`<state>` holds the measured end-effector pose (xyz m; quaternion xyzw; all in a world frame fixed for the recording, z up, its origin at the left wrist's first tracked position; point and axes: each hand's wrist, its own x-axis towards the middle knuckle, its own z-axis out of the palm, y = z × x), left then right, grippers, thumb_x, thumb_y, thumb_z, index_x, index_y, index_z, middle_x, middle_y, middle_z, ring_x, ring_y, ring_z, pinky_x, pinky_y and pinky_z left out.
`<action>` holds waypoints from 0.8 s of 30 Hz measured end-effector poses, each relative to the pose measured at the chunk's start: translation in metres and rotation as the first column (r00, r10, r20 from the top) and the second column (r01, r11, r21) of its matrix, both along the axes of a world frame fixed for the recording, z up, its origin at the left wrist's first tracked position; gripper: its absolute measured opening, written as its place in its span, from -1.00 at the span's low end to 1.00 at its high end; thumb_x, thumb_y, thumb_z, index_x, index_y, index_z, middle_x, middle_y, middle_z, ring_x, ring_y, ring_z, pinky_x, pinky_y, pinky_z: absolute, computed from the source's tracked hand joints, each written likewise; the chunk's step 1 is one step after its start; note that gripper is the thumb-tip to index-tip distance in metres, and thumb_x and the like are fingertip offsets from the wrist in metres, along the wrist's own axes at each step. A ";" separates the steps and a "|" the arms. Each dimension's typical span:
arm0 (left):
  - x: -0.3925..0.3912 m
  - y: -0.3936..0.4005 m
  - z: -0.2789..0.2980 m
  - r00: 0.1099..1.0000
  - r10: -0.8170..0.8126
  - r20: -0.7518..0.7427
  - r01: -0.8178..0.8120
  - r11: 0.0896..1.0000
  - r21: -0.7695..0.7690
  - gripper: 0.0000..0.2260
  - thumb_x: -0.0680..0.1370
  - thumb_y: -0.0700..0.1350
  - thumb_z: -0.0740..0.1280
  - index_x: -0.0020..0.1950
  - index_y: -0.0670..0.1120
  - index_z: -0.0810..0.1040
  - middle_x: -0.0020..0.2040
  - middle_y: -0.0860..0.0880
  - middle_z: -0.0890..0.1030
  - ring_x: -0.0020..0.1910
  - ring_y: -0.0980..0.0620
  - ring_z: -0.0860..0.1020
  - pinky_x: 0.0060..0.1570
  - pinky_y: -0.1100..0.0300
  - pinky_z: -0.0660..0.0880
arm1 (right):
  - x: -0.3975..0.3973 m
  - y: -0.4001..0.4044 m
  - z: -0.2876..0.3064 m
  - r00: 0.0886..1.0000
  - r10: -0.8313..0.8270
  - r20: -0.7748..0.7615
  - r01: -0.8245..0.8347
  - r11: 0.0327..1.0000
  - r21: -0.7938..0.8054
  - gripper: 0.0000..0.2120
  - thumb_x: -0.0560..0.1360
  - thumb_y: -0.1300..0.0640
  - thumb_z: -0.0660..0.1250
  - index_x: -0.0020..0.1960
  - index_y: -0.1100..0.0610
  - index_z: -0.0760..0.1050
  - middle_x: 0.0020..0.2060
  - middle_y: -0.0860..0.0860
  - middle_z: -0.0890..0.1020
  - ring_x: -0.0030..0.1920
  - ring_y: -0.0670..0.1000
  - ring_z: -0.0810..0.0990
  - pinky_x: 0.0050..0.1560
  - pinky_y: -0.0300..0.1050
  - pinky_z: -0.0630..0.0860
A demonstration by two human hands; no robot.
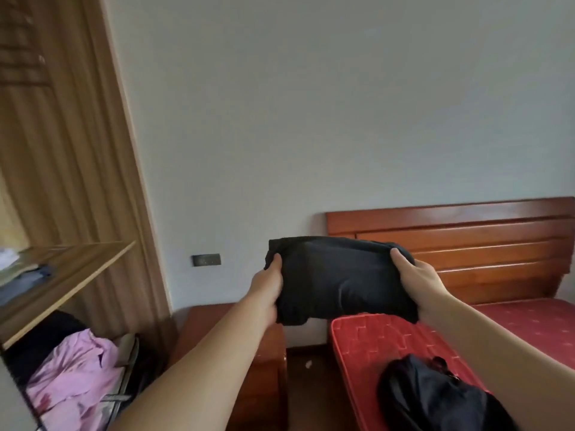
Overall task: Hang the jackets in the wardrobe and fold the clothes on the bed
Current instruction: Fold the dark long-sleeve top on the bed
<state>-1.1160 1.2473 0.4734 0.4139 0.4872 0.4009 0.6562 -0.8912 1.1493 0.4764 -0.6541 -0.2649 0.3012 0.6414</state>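
At the far left, an open wooden wardrobe (71,150) is seen, with a shelf (71,276) that carries some folded pale and blue clothes near its left end. Below the shelf, in the lower compartment, a pink garment (74,387) is heaped, with something dark behind it that cannot be told clearly. To the right of the wardrobe, a dark wall socket (206,260) is set in the pale wall, and a wooden bedside cabinet (267,362) stands between the wardrobe and the bed. A folded black garment (339,281) is held up in the air, above the gap between the cabinet and the near left corner of the bed (389,340); it touches neither of them. Its left edge is gripped by the left hand (267,290), the thumb lying on the front of the cloth and the fingers hidden behind. Its right edge is gripped in the same way by the right hand (417,275). The bed is covered by a red patterned mattress, and a reddish wooden headboard (466,244) stands against the wall. On the near edge of the bed, a dark jacket (441,396) lies crumpled.
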 end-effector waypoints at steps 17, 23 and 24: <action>-0.186 0.217 -0.014 0.849 0.500 -0.170 -0.471 0.862 0.187 -0.42 0.57 0.28 0.19 0.43 -0.08 0.38 0.02 -0.04 0.51 -0.26 0.04 0.42 -0.37 0.18 0.35 | -0.167 0.294 -0.010 0.912 0.363 0.189 -0.361 0.931 -0.046 -0.68 0.55 -0.17 0.21 -0.15 0.06 0.53 -0.19 0.05 0.65 -0.19 0.07 0.65 -0.27 -0.10 0.57; -0.202 0.269 -0.013 0.702 0.675 -0.226 -0.625 0.736 0.259 -0.42 0.57 0.26 0.20 0.45 -0.09 0.38 0.34 -0.10 0.49 0.22 -0.14 0.49 0.03 0.08 0.44 | -0.184 0.403 -0.014 0.822 0.533 0.199 -0.540 0.841 -0.022 -0.69 0.55 -0.17 0.21 -0.11 0.04 0.54 -0.18 0.00 0.63 -0.15 0.05 0.63 -0.24 -0.11 0.54; -0.210 0.276 -0.013 0.681 0.697 -0.224 -0.649 0.716 0.256 -0.42 0.56 0.26 0.21 0.45 -0.09 0.38 0.33 -0.09 0.50 0.22 -0.13 0.50 0.05 0.06 0.45 | -0.192 0.418 -0.013 0.800 0.566 0.201 -0.573 0.819 -0.025 -0.69 0.55 -0.18 0.21 -0.12 0.03 0.54 -0.18 0.00 0.63 -0.15 0.06 0.63 -0.23 -0.09 0.54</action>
